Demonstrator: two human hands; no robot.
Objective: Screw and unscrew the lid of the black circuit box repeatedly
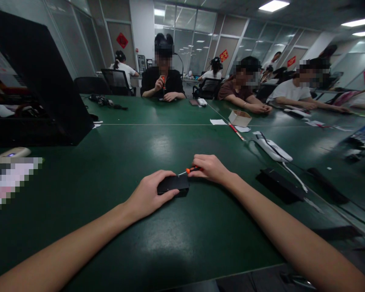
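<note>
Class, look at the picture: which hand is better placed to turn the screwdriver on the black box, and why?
Likely the right hand: its fingers grip the orange screwdriver, whose tip meets the black box. The left hand lies on the box, steadying it.

Matt black plastic box (173,184), glossy tbl (158,142).

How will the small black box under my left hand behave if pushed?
The black box looks flat, rigid and low, so it should slide rather than tip or roll. The green table looks smooth and glossy, so it may skid easily; the left hand pinning it probably helps against the screwdriver in the right hand.
</note>
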